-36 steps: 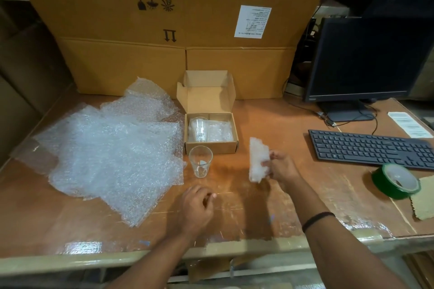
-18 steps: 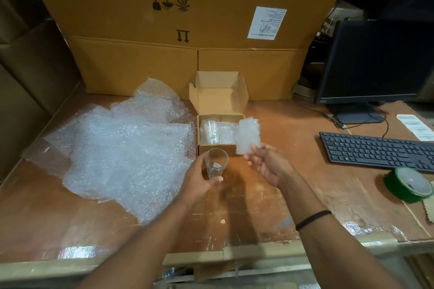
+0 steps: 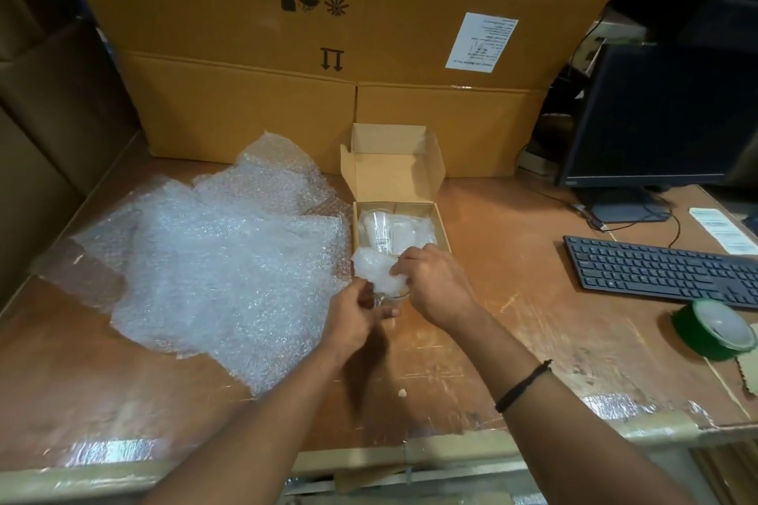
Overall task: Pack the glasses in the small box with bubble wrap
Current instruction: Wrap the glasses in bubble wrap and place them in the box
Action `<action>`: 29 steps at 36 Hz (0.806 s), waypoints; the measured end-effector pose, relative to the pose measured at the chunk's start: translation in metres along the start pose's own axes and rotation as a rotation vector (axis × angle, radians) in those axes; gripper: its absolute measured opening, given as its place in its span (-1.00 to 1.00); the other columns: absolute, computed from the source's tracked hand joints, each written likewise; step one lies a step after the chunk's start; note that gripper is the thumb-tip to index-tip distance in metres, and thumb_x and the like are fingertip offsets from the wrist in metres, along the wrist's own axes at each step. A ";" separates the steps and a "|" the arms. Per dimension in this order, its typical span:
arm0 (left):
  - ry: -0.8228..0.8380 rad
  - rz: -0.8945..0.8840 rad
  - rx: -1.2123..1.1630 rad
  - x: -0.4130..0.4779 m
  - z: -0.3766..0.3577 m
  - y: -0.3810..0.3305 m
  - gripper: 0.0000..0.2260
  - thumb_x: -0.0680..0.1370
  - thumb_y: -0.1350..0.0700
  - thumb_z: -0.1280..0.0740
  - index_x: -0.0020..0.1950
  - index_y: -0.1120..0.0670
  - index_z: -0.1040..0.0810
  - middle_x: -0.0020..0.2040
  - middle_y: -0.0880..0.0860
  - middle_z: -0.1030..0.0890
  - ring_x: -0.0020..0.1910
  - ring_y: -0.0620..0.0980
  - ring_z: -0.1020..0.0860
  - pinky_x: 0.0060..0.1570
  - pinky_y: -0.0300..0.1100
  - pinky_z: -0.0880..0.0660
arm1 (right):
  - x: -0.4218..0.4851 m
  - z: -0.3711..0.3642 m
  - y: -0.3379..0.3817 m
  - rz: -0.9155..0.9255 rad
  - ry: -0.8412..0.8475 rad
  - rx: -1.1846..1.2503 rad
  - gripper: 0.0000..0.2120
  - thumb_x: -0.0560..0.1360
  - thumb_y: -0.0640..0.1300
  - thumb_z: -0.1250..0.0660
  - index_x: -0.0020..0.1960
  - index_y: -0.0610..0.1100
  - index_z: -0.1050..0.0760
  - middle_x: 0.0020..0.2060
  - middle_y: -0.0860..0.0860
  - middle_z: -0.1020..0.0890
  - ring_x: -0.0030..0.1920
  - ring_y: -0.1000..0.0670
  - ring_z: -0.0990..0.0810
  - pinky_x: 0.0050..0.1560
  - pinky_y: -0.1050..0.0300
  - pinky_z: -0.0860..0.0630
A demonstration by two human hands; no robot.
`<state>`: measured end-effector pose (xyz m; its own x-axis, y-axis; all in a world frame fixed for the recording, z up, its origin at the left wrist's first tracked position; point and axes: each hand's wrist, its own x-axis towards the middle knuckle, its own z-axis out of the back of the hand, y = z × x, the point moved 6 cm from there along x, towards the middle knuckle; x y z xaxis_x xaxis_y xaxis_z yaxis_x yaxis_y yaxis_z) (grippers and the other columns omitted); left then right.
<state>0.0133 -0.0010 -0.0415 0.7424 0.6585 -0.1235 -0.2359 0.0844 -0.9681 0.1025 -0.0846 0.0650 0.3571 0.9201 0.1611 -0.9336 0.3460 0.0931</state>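
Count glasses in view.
2: one clear glass inside the small open cardboard box; second glass, half-wrapped in bubble wrap, gripped by left hand and right hand. More may hide.

I see a warehouse packing station. Stacked cartons (image 3: 246,33) stand behind the worn table (image 3: 533,340), which carries bubble wrap (image 3: 225,258) and green tape (image 3: 713,330), beside a monitor (image 3: 664,115) and keyboard (image 3: 656,271).

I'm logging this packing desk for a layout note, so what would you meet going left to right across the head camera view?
From the left: loose bubble wrap sheets → small box → black wristband → green tape roll.
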 end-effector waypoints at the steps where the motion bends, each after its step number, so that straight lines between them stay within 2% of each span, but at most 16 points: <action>1: 0.002 -0.002 -0.014 0.000 0.000 0.001 -0.63 0.27 0.12 -0.62 -0.03 -0.04 -0.55 -0.16 -0.07 -0.67 -0.14 -0.06 -0.63 -0.06 -0.18 -0.57 | 0.002 -0.001 0.001 0.014 0.069 -0.012 -0.64 0.45 -0.25 -0.35 0.20 0.00 -0.60 0.16 0.07 -0.62 0.09 -0.05 -0.50 0.08 0.06 -0.38; 3: 0.019 -0.008 -0.039 0.001 0.000 0.002 -0.58 0.26 0.11 -0.62 0.05 0.00 -0.58 -0.12 -0.04 -0.69 -0.08 -0.03 -0.65 -0.02 -0.20 -0.56 | 0.003 -0.001 0.003 0.033 0.204 -0.060 -0.65 0.51 -0.15 -0.31 0.28 0.04 -0.54 0.23 0.07 -0.57 0.19 -0.05 -0.46 0.14 0.04 -0.32; 6: 0.054 0.002 -0.091 0.001 -0.002 0.004 -0.34 0.18 0.03 -0.61 0.25 0.09 -0.55 0.02 0.00 -0.70 0.05 -0.06 -0.65 0.12 -0.14 -0.55 | 0.000 -0.008 0.006 0.012 0.395 -0.141 -0.68 0.57 -0.06 -0.22 0.31 0.07 -0.49 0.17 0.03 -0.58 0.25 -0.06 -0.43 0.19 -0.02 -0.29; 9: 0.057 0.015 -0.085 0.001 -0.003 0.003 -0.33 0.23 0.15 -0.60 0.32 0.11 -0.50 0.07 0.01 -0.68 0.05 -0.16 -0.62 0.10 -0.33 -0.52 | -0.007 -0.018 0.010 0.013 0.468 -0.189 -0.75 0.58 -0.09 -0.19 0.21 0.04 -0.53 0.05 -0.01 -0.59 0.20 -0.07 -0.45 0.10 -0.05 -0.26; 11: 0.068 0.015 -0.077 0.002 -0.003 0.002 -0.39 0.27 0.23 -0.59 0.29 0.10 -0.51 0.06 -0.02 -0.67 0.02 -0.22 -0.61 0.07 -0.37 -0.51 | -0.007 -0.018 0.008 -0.017 0.434 -0.169 -0.74 0.56 -0.11 -0.20 0.20 0.06 -0.55 0.05 0.01 -0.61 0.19 -0.06 -0.45 0.11 -0.04 -0.25; 13: 0.075 0.013 -0.072 0.003 -0.002 0.004 -0.36 0.26 0.24 -0.60 0.31 0.12 -0.52 0.05 -0.05 -0.68 0.04 -0.17 -0.62 0.12 -0.26 -0.54 | -0.005 -0.008 0.006 -0.037 0.319 -0.110 -0.67 0.53 -0.06 -0.19 0.25 0.07 -0.54 0.12 0.04 -0.62 0.21 -0.05 -0.46 0.15 0.00 -0.24; 16: 0.073 0.006 -0.068 0.004 0.001 0.004 -0.35 0.24 0.20 -0.62 0.31 0.07 -0.53 0.05 -0.06 -0.69 0.07 -0.12 -0.63 0.15 -0.13 -0.54 | -0.010 0.015 0.008 -0.063 0.103 0.076 -0.32 0.32 0.13 0.09 0.30 0.01 -0.51 0.27 0.10 -0.56 0.26 -0.05 -0.44 0.12 0.04 -0.22; 18: 0.069 -0.003 -0.075 0.004 0.001 0.003 -0.37 0.24 0.22 -0.61 0.28 0.07 -0.54 0.04 -0.07 -0.69 0.06 -0.13 -0.63 0.13 -0.18 -0.54 | -0.013 0.017 0.012 -0.008 0.105 0.085 -0.20 0.24 0.16 0.18 0.31 -0.01 -0.52 0.32 0.11 -0.53 0.27 -0.07 -0.42 0.13 0.01 -0.24; 20: 0.077 -0.012 -0.071 0.003 0.000 0.002 -0.39 0.26 0.24 -0.60 0.28 0.05 -0.54 0.03 -0.07 -0.69 0.06 -0.13 -0.63 0.12 -0.21 -0.54 | -0.012 0.009 0.011 0.045 0.140 0.024 -0.31 0.33 0.09 0.14 0.29 0.01 -0.55 0.30 0.12 -0.55 0.25 -0.09 -0.42 0.11 -0.02 -0.24; 22: 0.089 -0.010 -0.058 0.003 0.000 0.001 -0.40 0.28 0.24 -0.59 0.29 0.02 -0.54 0.03 -0.10 -0.69 0.07 -0.15 -0.63 0.15 -0.17 -0.53 | -0.013 -0.005 0.006 0.035 0.220 -0.049 -0.53 0.49 -0.08 -0.04 0.32 0.07 -0.51 0.30 0.13 -0.54 0.25 -0.06 -0.40 0.11 -0.02 -0.22; 23: 0.092 -0.010 -0.047 0.003 -0.001 0.001 -0.41 0.29 0.23 -0.59 0.28 0.00 -0.54 0.02 -0.13 -0.69 0.06 -0.18 -0.62 0.15 -0.18 -0.53 | -0.014 -0.013 0.004 0.024 0.258 -0.062 -0.57 0.52 -0.14 -0.14 0.34 0.10 -0.48 0.31 0.13 -0.54 0.26 -0.05 -0.38 0.13 -0.03 -0.22; 27: 0.093 -0.018 -0.030 0.002 -0.001 -0.004 -0.40 0.29 0.25 -0.58 0.27 -0.07 -0.53 -0.01 -0.24 -0.65 -0.02 -0.39 -0.57 -0.02 -0.47 -0.48 | -0.017 -0.024 0.002 -0.033 0.427 -0.072 -0.59 0.56 -0.14 -0.18 0.36 0.15 -0.44 0.27 0.05 -0.55 0.25 -0.06 -0.37 0.18 -0.08 -0.23; 29: 0.094 -0.023 -0.040 0.001 -0.002 -0.006 -0.39 0.28 0.27 -0.58 0.28 -0.05 -0.52 -0.01 -0.23 -0.64 -0.03 -0.39 -0.57 -0.06 -0.51 -0.45 | -0.013 -0.019 0.004 -0.018 0.436 -0.113 -0.62 0.55 -0.14 -0.20 0.33 0.14 -0.47 0.25 0.05 -0.56 0.26 -0.05 -0.39 0.22 -0.09 -0.22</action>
<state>0.0166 -0.0022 -0.0359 0.8033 0.5837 -0.1187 -0.1942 0.0682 -0.9786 0.0934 -0.0917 0.0450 0.3503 0.8965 -0.2712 -0.9332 0.3587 -0.0199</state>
